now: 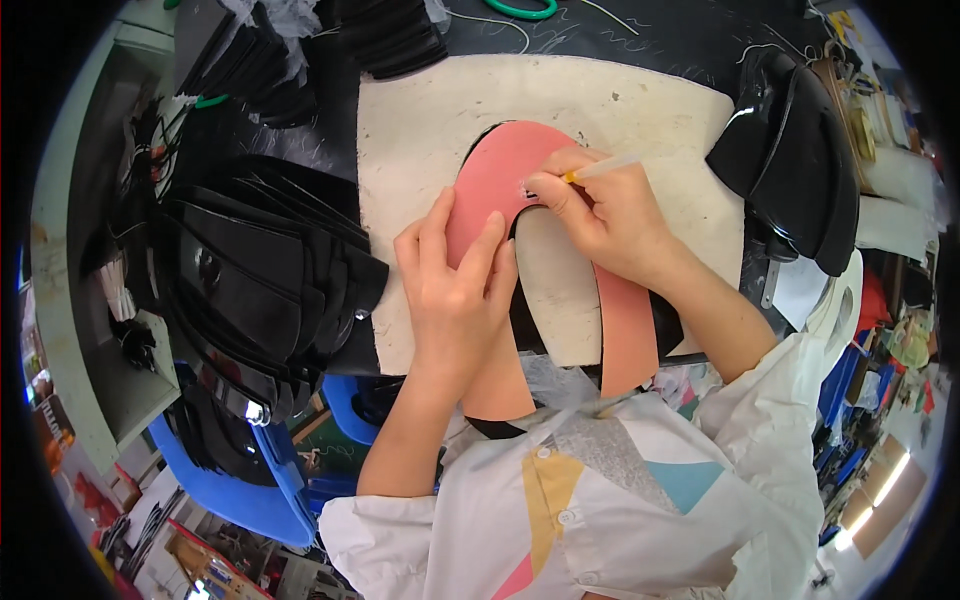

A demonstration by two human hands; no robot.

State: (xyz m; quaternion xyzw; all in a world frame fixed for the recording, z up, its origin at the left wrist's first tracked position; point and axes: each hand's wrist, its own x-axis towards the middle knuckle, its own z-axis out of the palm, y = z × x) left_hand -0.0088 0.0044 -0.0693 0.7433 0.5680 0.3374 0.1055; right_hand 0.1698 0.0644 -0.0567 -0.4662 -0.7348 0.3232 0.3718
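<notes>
A pink U-shaped pattern piece (515,150) lies on a black shiny piece (492,429), whose edges show around it. Both rest on an off-white board (420,110). My left hand (450,290) presses the pink piece with its fingers spread, on the left arm of the U. In my right hand (620,220) is a slim pen (610,167) with a pale barrel and a yellow part. Its tip is hidden by my fingers, beside a small cut-out near the inner curve of the pink piece.
Stacks of black shiny cut pieces stand left of the board (255,265), at its right (800,150) and behind it (385,40). A green loop handle (522,10) and loose threads lie at the far edge. A blue chair (225,495) is at lower left, beside a shelf (115,400).
</notes>
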